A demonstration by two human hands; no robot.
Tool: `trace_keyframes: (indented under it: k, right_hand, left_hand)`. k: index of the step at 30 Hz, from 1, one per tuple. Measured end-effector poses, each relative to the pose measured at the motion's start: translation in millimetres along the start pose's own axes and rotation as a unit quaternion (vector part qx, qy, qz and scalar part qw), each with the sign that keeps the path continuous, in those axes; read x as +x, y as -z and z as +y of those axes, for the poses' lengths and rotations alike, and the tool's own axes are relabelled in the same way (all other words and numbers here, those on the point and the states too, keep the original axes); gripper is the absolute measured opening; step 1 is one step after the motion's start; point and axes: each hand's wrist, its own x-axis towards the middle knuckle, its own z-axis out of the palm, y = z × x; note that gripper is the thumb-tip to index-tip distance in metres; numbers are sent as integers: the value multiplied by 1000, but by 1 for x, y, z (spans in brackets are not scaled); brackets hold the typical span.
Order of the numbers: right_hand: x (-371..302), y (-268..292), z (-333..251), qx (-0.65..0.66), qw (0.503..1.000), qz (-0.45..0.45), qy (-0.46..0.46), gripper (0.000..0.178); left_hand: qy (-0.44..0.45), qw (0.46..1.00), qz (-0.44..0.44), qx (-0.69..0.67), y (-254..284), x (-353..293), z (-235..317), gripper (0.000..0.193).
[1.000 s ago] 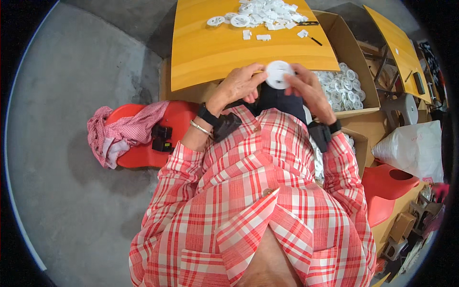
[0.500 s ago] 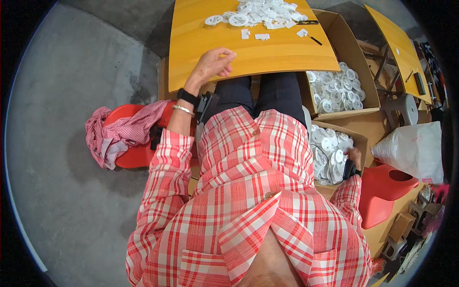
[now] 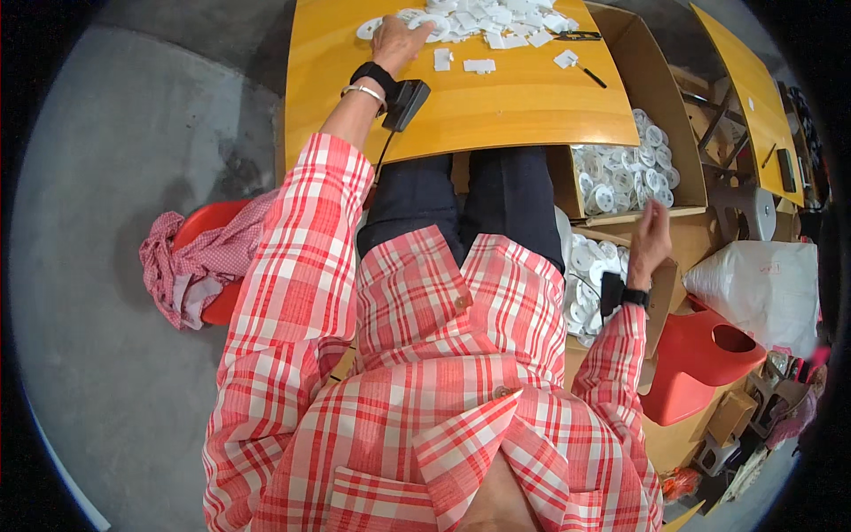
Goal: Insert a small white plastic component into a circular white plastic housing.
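Note:
My left hand (image 3: 397,43) reaches over the far left of the yellow table (image 3: 461,111). Its thumb is spread from the fingers beside a pile of white plastic pieces (image 3: 496,18), and a round white disc (image 3: 369,29) lies by its fingertips. Whether it touches the disc I cannot tell. My right hand (image 3: 651,239) is raised above the edge of the lower cardboard box, fingers loosely extended upward, with nothing visible in it. White round pieces (image 3: 581,306) fill that box. On both wrists I wear black bands with small dark devices.
A taller cardboard box (image 3: 647,80) of round white pieces stands right of the table. Small white rectangles (image 3: 480,66), black-handled tools (image 3: 592,77) and dark pliers (image 3: 578,36) lie on top. Red stools (image 3: 687,368), a white sack (image 3: 758,288) and checked cloth (image 3: 213,257) are nearby.
My left hand has moved forward from the near part of the table to the pile. My right hand has come up out of the lower box and forward.

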Motion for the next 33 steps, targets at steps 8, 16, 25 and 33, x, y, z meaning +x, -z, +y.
trace_keyframes:
  k: [8,16,25,33]
  right_hand:
    - [49,-90,-179,113,924,-196,308,25]
    - [62,-160,-200,20,900,-228,372,28]
    - [60,-146,-179,-100,897,-211,375,13]
    - [85,-72,-193,373,861,-338,67,27]
  left_hand:
    - [-10,998,45,51,-28,11,-26,44]
    - [136,921,-36,-362,-24,-33,-16,21]
    - [105,735,-194,-641,10,-122,27,30]
    - [13,739,-124,-663,35,-158,64,46]
